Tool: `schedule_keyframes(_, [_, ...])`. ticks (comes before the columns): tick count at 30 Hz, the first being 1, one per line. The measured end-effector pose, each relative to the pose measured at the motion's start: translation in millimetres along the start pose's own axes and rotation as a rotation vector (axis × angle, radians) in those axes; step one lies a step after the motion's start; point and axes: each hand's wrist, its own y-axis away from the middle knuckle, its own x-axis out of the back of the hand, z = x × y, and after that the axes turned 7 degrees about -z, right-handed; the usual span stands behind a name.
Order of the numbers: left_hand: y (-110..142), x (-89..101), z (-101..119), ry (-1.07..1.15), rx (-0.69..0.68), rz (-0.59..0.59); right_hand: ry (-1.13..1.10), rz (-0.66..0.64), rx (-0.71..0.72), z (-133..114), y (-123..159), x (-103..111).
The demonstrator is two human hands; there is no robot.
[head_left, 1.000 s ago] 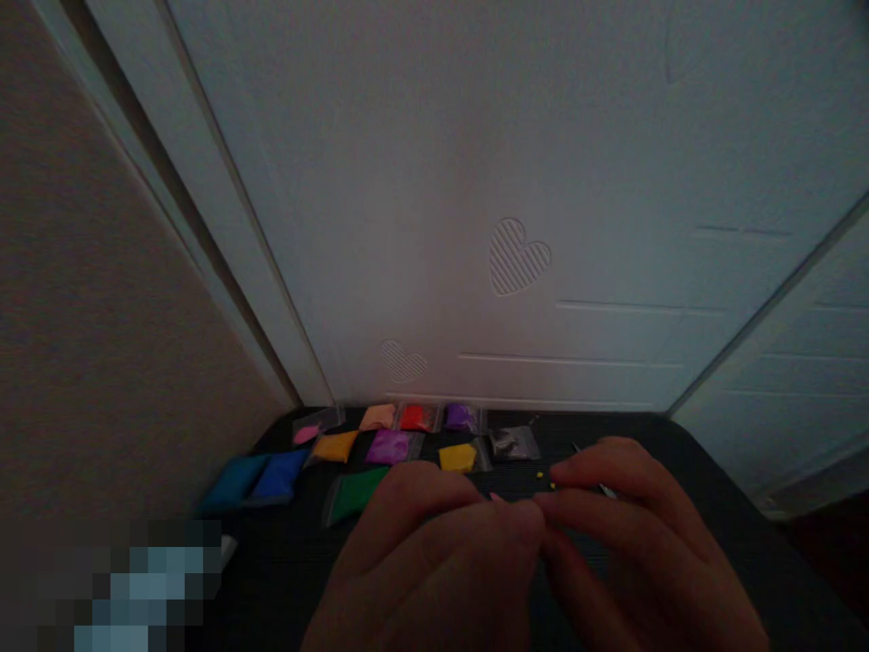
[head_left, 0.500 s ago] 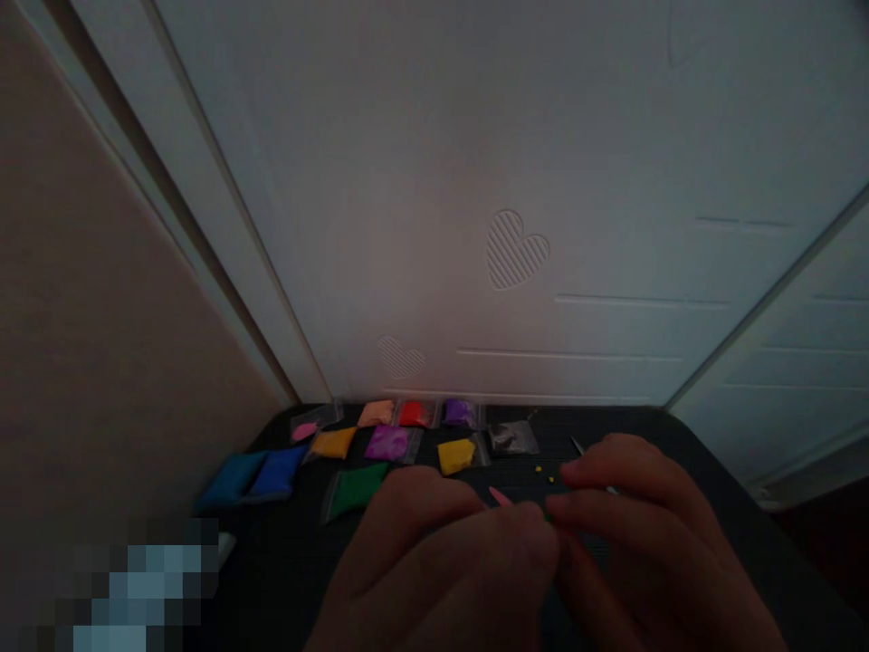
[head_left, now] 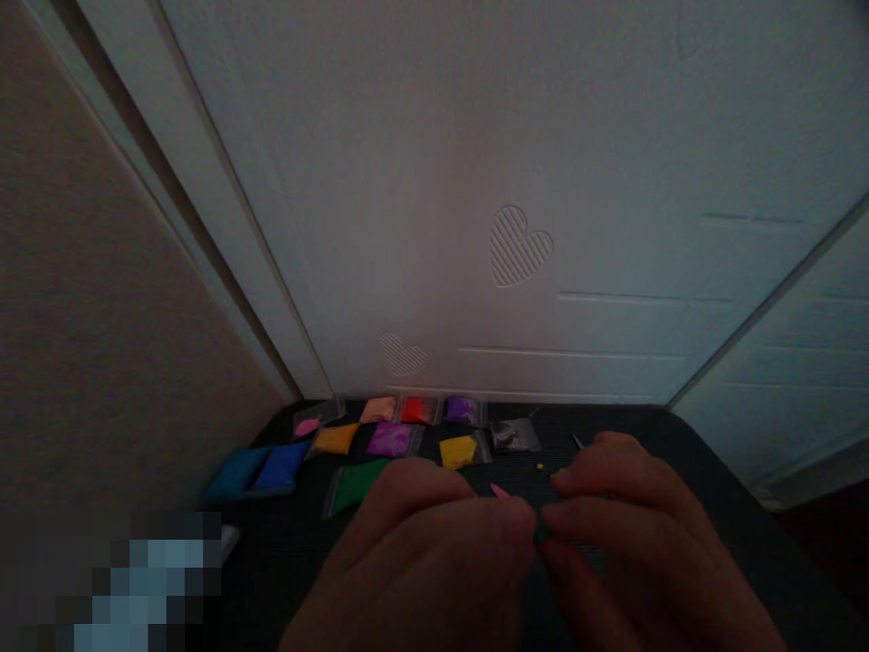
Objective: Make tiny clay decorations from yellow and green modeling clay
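Note:
Both my hands meet low in the frame, above the dark table. A small bit of green modelling clay (head_left: 541, 533) shows between the fingertips of my right hand (head_left: 644, 543), where thumb and index finger pinch it. My left hand (head_left: 421, 552) is closed, its fingers curled and its tip against the same green bit; whatever else it holds is hidden behind its back. Just beyond the left knuckles, a pink pointed piece (head_left: 499, 491) pokes into view. A yellow crumb (head_left: 539, 466) lies on the table past the right fingertips.
Small clear bags of coloured clay lie across the table's back and left, among them green (head_left: 353, 486), blue (head_left: 280, 468), yellow (head_left: 458, 451) and red (head_left: 415, 410). A thin metallic tool (head_left: 577, 441) is partly behind my right hand. A white panel (head_left: 434, 226) stands behind the table.
My left hand has shifted slightly left and the green bit sits a little lower between the fingertips. My right fingers have closed in, covering one yellow crumb. The view has tilted slightly.

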Motion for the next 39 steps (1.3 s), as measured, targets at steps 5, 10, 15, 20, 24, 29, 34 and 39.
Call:
schedule_keyframes(5, [-1.2, 0.3, -1.7, 0.132, 0.041, -0.015, -0.037, -0.062, -0.001, 0.5, -2.1, 3.6])
schedule_keyframes(10, [0.9, -0.7, -3.7, 0.273, 0.021, -0.058, -0.065, -0.136, -0.019, 0.5, -3.0, 7.2])
schedule_keyframes(15, [4.3, -2.0, -2.0, 0.393, 0.146, 0.118, -0.117, -0.219, -0.014, 1.6, -4.9, 9.9])
schedule_keyframes(20, [0.6, 6.9, -6.3, 0.387, 0.135, -0.043, -0.083, -0.26, 0.044, 2.6, -9.0, 11.6])
schedule_keyframes(24, [-0.6, 4.4, -4.0, 0.443, 0.19, 0.001, -0.054, -0.253, 0.061, 4.3, -9.4, 12.4])
schedule_keyframes(29, [-0.8, -2.2, 1.8, 0.594, 0.325, 0.046, 0.007, -0.243, 0.112, 6.7, -7.6, 12.6])
schedule_keyframes(34, [-5.7, -1.2, 0.9, 0.765, 0.435, 0.005, 0.151, -0.202, 0.189, 8.5, -8.8, 13.0])
schedule_keyframes(39, [-9.8, -3.3, 1.8, 0.887, 0.504, -0.008, 0.193, -0.194, 0.211, 9.0, -8.2, 11.6])
